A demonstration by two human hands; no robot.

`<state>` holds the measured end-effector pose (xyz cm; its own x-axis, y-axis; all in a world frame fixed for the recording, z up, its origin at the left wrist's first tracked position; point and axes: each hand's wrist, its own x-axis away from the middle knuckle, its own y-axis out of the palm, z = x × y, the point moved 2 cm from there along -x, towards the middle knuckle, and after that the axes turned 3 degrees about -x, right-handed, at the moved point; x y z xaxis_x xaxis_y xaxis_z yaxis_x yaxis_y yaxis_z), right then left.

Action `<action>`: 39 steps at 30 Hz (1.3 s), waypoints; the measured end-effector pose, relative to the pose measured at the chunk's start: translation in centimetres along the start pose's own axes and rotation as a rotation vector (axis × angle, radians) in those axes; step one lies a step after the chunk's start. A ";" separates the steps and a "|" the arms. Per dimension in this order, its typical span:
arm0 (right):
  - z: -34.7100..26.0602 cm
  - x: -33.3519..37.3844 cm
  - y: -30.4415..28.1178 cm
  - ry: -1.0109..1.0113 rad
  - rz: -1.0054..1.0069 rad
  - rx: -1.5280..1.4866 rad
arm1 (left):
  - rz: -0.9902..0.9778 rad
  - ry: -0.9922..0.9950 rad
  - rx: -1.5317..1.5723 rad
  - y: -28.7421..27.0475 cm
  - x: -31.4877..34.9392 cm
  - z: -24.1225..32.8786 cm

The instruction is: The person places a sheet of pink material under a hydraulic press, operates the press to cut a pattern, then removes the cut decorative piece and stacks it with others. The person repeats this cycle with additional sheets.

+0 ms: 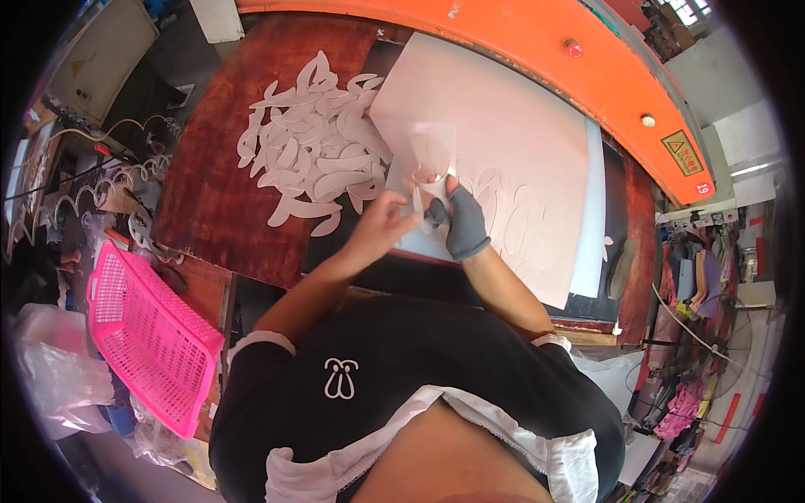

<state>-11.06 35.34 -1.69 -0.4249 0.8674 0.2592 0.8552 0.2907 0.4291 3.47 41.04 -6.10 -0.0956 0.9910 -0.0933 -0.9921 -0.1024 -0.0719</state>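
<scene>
Pale sheet (pixel 511 142) is spread beyond both hands, a cut shape (pixel 429 180) being lifted from it. The gloved right hand (pixel 464 222) pinches the shape; the bare left hand (pixel 381 226) is open beside it. Judged next: freeing it cleanly for the pile of cut pieces (pixel 314 151) at left.

Bright, even daylight (window at upper right), soft shadows, heavy fisheye bending, dark rim.
</scene>
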 end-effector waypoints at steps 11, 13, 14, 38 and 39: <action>-2.4 1.8 0.0 -0.025 0.084 -0.118 | 0.056 0.024 -0.116 -2.5 -0.1 -1.2; -3.0 1.6 -0.9 -0.046 0.166 -0.100 | 0.183 -0.068 -0.060 -5.7 -0.4 -1.9; -3.0 1.6 -1.5 -0.043 0.261 -0.075 | 0.244 -0.189 -0.105 -8.1 -1.0 -2.3; 0.1 -1.1 2.7 -0.525 -0.078 1.166 | 0.132 0.062 -0.210 0.3 -6.7 1.3; 0.2 -1.2 2.5 -0.433 -0.067 0.998 | 0.108 0.066 -0.204 0.3 -6.8 1.4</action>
<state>-8.33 35.08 -1.05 -0.5063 0.8493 -0.1494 0.7730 0.3703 -0.5151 3.67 34.41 -4.10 -0.1881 0.9664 -0.1751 -0.9390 -0.2292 -0.2565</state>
